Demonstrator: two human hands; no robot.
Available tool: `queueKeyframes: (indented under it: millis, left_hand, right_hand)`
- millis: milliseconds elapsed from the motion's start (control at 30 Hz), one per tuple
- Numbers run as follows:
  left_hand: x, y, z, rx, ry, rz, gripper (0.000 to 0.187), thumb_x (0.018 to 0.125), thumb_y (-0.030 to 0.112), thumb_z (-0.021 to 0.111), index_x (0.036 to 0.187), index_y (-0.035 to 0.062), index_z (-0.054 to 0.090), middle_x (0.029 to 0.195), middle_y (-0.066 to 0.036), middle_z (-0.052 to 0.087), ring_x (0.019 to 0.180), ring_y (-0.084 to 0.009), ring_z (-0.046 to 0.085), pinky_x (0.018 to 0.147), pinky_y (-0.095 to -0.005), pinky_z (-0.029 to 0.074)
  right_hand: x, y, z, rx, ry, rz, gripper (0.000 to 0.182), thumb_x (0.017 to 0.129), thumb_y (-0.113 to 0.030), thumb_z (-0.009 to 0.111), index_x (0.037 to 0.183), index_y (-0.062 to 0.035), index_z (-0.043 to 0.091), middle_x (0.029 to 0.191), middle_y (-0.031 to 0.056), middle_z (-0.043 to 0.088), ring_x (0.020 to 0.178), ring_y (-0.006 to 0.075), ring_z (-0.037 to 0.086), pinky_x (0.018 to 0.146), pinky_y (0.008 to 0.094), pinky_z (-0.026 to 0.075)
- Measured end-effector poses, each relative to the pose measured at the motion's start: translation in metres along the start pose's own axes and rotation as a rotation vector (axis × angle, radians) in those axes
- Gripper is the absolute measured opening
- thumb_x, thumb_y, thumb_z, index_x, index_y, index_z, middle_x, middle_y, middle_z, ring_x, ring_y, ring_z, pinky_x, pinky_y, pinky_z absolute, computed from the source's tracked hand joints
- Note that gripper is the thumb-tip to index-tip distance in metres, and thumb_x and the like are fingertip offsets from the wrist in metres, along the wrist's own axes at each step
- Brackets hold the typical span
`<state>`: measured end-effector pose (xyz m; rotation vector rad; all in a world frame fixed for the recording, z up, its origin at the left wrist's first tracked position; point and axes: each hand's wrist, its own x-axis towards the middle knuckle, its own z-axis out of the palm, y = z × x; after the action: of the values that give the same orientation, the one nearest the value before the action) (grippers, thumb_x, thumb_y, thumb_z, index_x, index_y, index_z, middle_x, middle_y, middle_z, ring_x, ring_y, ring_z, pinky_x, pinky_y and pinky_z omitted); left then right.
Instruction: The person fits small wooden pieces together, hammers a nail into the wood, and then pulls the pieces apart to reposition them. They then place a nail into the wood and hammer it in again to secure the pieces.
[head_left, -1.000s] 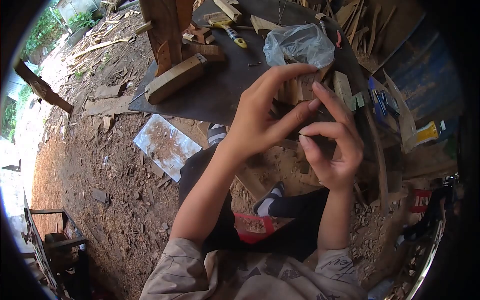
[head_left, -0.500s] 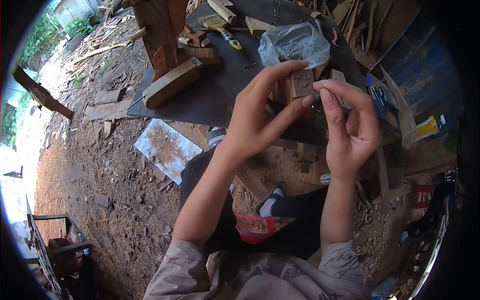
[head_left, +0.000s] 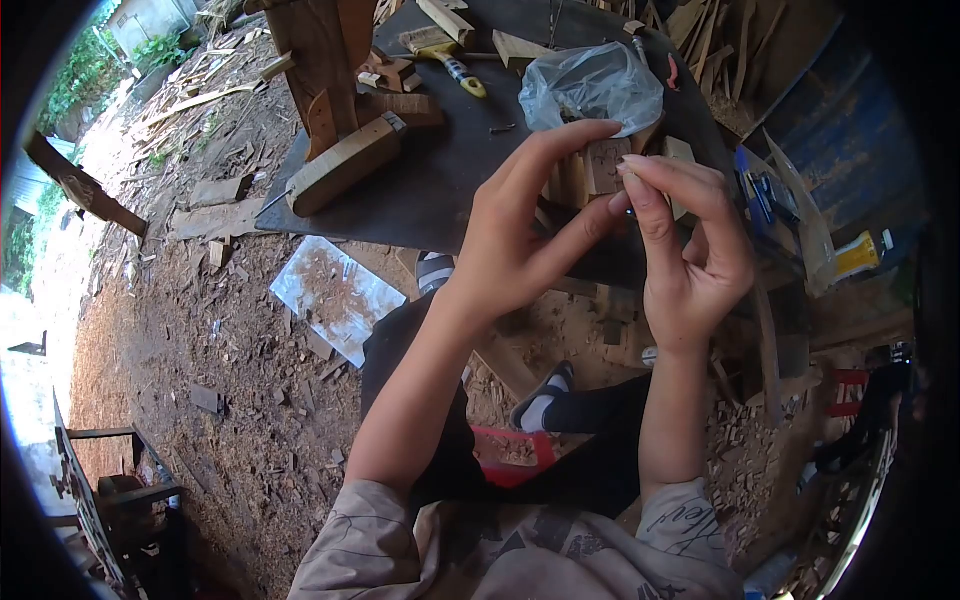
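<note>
Between the thumb and index finger of my left hand is a small wooden block with dark carved marks on its upper face. My right hand is at the block's right edge, thumb and index fingertip pinched together over it. Whatever sits in that pinch is too small to make out. Just beyond the block lies a clear plastic bag on the dark table. More wooden pieces show partly behind my fingers.
A clamped wooden block and upright post stand on the left of the table. A yellow-handled brush lies behind. Blue tools and a yellow tube are at right. Wood chips cover the ground.
My right hand has moved slightly left, and its pinched fingertips are now over the block's marked face. My left hand holds nearly the same place.
</note>
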<state>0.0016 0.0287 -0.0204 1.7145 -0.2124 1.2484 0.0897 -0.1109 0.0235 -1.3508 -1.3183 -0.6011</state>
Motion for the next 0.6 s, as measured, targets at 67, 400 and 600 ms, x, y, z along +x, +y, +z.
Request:
queueKeyframes:
  millis: [67, 400, 600]
  left_hand:
    - [0.0, 0.0, 0.0, 0.004, 0.006, 0.005, 0.053, 0.093, 0.014, 0.084, 0.142, 0.0045, 0.065, 0.122, -0.015, 0.074, 0.11, -0.0275, 0.074, 0.093, -0.0368, 0.057]
    - [0.003, 0.002, -0.006, 0.134, -0.023, 0.101, 0.061, 0.095, 0.012, 0.083, 0.148, -0.0003, 0.058, 0.14, -0.016, 0.068, 0.13, -0.0281, 0.067, 0.11, -0.04, 0.05]
    - [0.001, 0.001, 0.007, 0.019, 0.113, 0.099, 0.058, 0.088, 0.008, 0.086, 0.141, 0.0025, 0.065, 0.131, -0.017, 0.072, 0.121, -0.0325, 0.069, 0.105, -0.0395, 0.053]
  right_hand:
    - [-0.001, 0.0, -0.001, -0.013, 0.003, -0.011, 0.02, 0.093, 0.001, 0.08, 0.113, -0.0025, 0.08, 0.106, 0.0079, 0.081, 0.095, 0.0209, 0.074, 0.085, 0.0325, 0.058]
    - [0.009, 0.0, -0.006, -0.18, -0.026, -0.214, 0.021, 0.091, 0.003, 0.081, 0.112, -0.0024, 0.081, 0.099, 0.0093, 0.08, 0.091, 0.0239, 0.075, 0.079, 0.0347, 0.059]
    - [0.01, -0.003, -0.008, -0.203, -0.029, -0.193, 0.023, 0.09, 0.002, 0.082, 0.112, -0.0047, 0.081, 0.099, 0.0088, 0.08, 0.09, 0.0249, 0.075, 0.079, 0.0354, 0.059]
